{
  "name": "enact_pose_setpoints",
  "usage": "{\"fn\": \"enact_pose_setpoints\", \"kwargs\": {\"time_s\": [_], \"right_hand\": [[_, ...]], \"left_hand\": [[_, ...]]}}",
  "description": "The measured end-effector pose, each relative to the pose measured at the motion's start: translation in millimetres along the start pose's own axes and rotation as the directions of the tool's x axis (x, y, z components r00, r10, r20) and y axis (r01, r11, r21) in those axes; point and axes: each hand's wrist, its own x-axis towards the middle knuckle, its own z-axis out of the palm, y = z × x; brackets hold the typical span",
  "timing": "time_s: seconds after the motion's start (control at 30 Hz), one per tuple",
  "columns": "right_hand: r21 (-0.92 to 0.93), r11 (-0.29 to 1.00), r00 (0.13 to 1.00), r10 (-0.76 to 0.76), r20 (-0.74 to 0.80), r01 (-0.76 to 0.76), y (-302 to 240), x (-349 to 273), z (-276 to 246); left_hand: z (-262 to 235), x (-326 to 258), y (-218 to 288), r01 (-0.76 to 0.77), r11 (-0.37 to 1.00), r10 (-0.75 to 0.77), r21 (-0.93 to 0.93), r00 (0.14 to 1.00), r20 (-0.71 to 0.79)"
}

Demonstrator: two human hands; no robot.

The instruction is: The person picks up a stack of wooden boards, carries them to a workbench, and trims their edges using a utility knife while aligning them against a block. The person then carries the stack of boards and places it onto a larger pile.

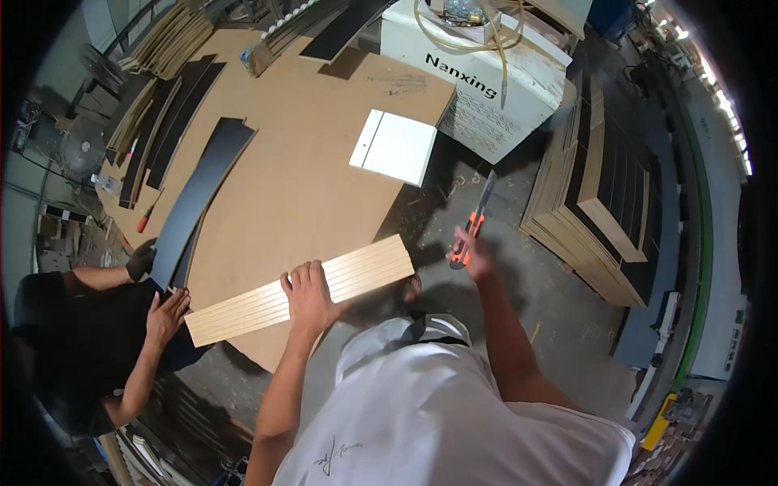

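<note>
My left hand is closed over a bundle of pale wooden strips, fingers on the far side and thumb toward me. The strips lie side by side at the near edge of the brown tabletop, their right end jutting past it. Off to the right, above the floor, my right hand grips an orange and black utility knife. Its blade is extended and points away from me. A white panel with a dark line across it rests at the table's right edge.
A co-worker at the left has hands by a long dark board. A red-handled tool and more dark strips lie beyond. At the right stand stacked panels; a white box stands behind the table.
</note>
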Motion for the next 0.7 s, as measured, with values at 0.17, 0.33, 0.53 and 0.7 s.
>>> {"fn": "enact_pose_setpoints", "kwargs": {"time_s": [0.17,0.33,0.53,0.7], "right_hand": [[-0.061,0.996,0.979,0.053,-0.196,-0.066,-37,80,60],[-0.344,0.923,0.932,0.039,-0.361,-0.172,-38,155,86],[-0.288,0.937,0.945,0.104,-0.311,-0.198,-14,207,68],[-0.149,0.987,0.956,0.013,-0.292,-0.059,-27,168,35]], "left_hand": [[4,5,9,0.067,0.997,-0.068,0.031,0.998,0.007],[12,20,24,0.129,0.989,-0.132,0.068,0.99,0.041],[12,28,33,0.11,0.991,-0.109,0.074,0.994,-0.024],[9,29,33,0.127,0.989,-0.126,0.079,0.992,-0.017]]}}
